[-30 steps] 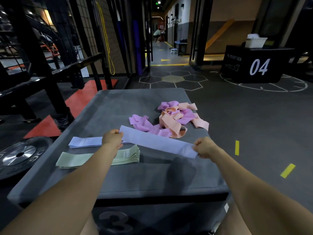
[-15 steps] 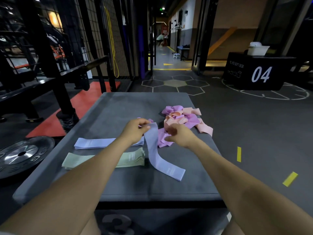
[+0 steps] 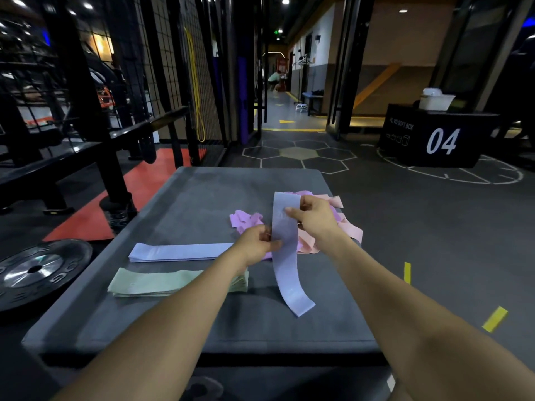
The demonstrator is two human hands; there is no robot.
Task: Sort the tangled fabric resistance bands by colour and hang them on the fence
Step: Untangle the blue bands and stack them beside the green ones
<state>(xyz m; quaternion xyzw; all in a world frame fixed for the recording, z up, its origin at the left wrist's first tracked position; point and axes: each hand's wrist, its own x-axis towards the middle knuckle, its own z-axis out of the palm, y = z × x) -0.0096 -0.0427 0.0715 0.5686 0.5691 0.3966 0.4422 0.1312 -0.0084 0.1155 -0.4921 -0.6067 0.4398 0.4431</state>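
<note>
A light blue band [image 3: 285, 256] hangs lengthwise above the grey plyo box [image 3: 202, 198], its lower end touching the box top. My right hand [image 3: 312, 218] pinches it near its upper end and my left hand [image 3: 257, 244] pinches its left edge lower down. Another light blue band [image 3: 176, 252] lies flat on the box, with a stack of green bands [image 3: 150, 282] in front of it. A tangle of purple bands [image 3: 246, 219] and pink bands [image 3: 350, 231] lies behind my hands. The black wire fence [image 3: 162, 68] stands at the far left.
A weight plate [image 3: 37, 270] lies on the floor left of the box. A black bench frame [image 3: 86, 146] stands at the left. Another black box marked 04 [image 3: 434, 140] with a white tub is at the far right. A person crouches far down the corridor.
The light blue band went from stretched sideways between my hands to hanging lengthwise. My right hand moved up and away with its top end; my left hand now pinches it lower down.
</note>
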